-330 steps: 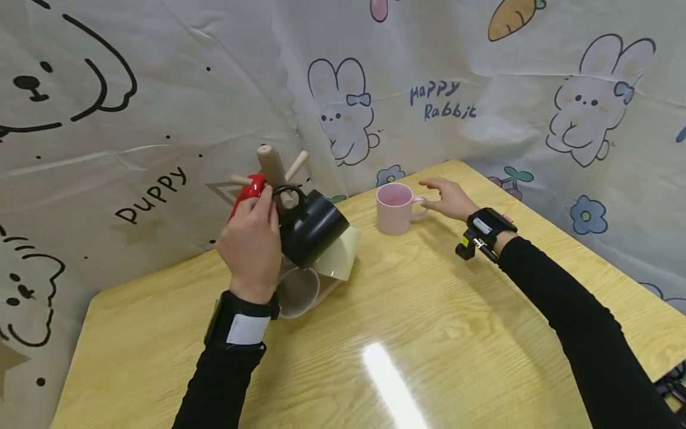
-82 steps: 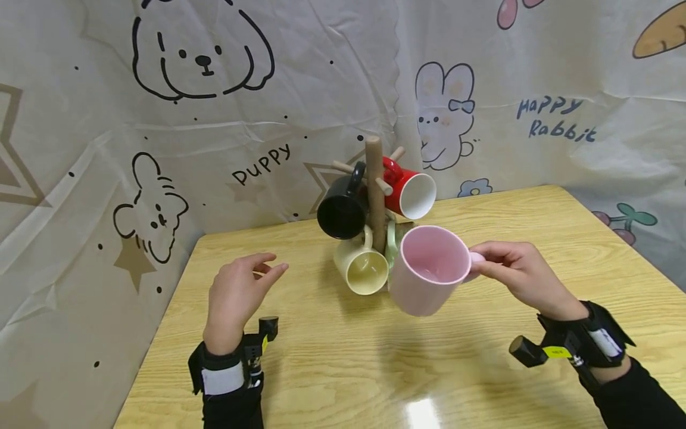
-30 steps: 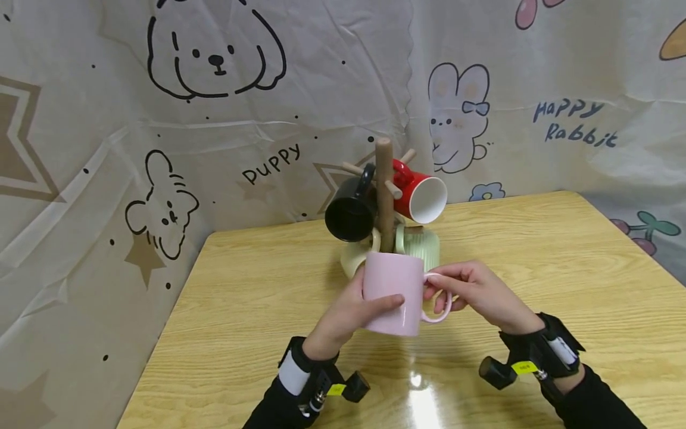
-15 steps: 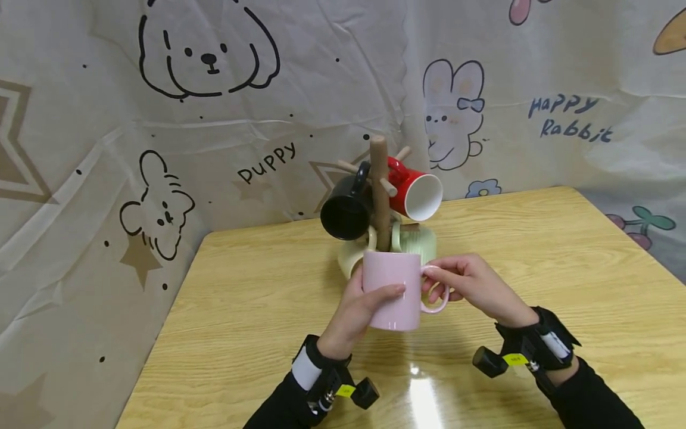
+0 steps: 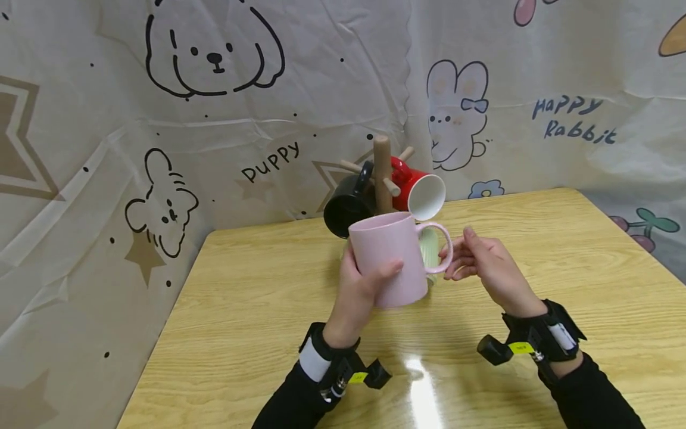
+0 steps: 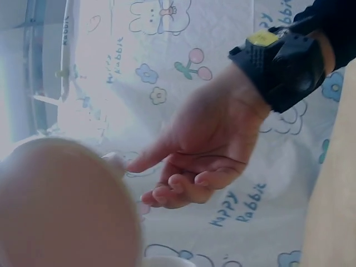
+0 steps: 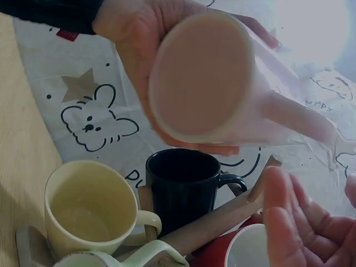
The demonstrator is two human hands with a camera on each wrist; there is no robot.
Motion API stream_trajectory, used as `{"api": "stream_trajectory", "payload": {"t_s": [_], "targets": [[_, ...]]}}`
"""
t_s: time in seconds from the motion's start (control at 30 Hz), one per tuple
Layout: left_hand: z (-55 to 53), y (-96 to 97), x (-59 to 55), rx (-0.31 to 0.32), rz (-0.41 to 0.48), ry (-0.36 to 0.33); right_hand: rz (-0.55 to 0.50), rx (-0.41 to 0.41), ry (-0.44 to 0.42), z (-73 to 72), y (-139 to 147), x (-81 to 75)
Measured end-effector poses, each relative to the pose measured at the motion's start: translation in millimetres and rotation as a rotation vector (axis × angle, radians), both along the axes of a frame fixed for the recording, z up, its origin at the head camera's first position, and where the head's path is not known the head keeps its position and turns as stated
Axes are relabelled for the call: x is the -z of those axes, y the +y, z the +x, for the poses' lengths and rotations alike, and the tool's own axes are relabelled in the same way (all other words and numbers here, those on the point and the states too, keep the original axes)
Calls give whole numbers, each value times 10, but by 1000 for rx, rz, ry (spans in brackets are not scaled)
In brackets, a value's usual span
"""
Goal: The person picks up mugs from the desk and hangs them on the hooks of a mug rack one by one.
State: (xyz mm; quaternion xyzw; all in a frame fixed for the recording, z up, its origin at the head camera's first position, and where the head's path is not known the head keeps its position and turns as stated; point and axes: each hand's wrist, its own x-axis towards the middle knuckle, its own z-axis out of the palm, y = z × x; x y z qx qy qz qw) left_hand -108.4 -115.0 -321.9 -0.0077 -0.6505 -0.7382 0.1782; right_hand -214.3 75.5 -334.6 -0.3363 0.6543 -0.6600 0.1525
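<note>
My left hand [image 5: 356, 295] grips a pink mug [image 5: 409, 250] round its body, thumb across the near side. The mug is off the table, slightly tilted, its handle to the right. Just beyond that handle is my right hand [image 5: 495, 268], fingers loosely bent and holding nothing; any light touch is unclear. Behind the mug stands a wooden mug tree [image 5: 382, 173], its lower part hidden in the head view. A black mug [image 5: 345, 208] and a red mug [image 5: 415, 187] hang high on it. Lower are a pale green mug [image 5: 430, 245] and a pale yellow mug [image 7: 89, 217].
The wooden table [image 5: 257, 286] reaches back to a printed cloth [image 5: 311, 53] with cartoon animals. One bare upper peg [image 5: 393, 187] of the mug tree points toward me. Both wrists carry strapped-on cameras.
Earlier my right hand lifted the pink mug from the table by its handle. My left hand then took its body. Since half a second ago the mug has risen and tilted, and my right hand released the handle.
</note>
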Motion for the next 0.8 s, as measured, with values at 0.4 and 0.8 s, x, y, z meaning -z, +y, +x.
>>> {"api": "stream_trajectory", "payload": {"t_s": [0.4, 0.8], "targets": [[-214, 120, -137, -214, 206, 272, -174, -2, -76, -36, -6, -3], [-368, 101, -75, -328, 233, 280, -180, -6, -99, -39, -30, 12]]}}
